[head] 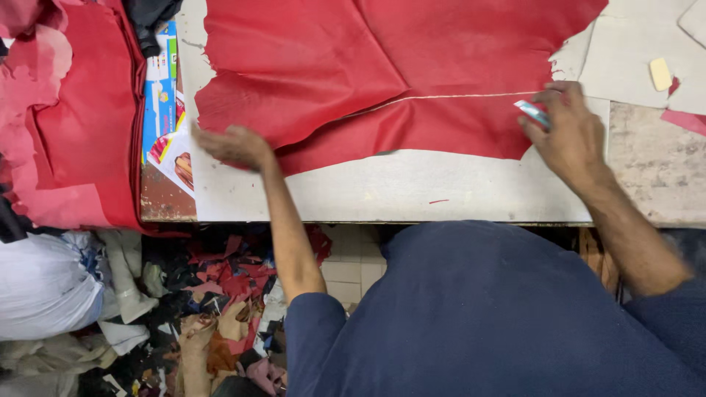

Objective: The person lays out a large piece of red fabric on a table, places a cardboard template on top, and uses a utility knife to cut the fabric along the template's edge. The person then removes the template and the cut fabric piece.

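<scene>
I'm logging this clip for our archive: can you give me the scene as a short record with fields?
Left hand: left hand lies flat on the lower left edge of the red leather sheet.
Right hand: right hand pinches a small light-blue tool at the sheet's right edge.
Mark: a pale line crosses the sheet.
Surface: pale worktable.
Left side: folded red leather pile.
Floor: leather scraps.

Red leather hide [368, 66] spread flat on pale table, ragged edges, thin cut line run across lower part. Left edge pressed by left hand [234, 145]. Small blue-white cutter [531, 112] held in right hand [570, 132] at cut's right end.
</scene>
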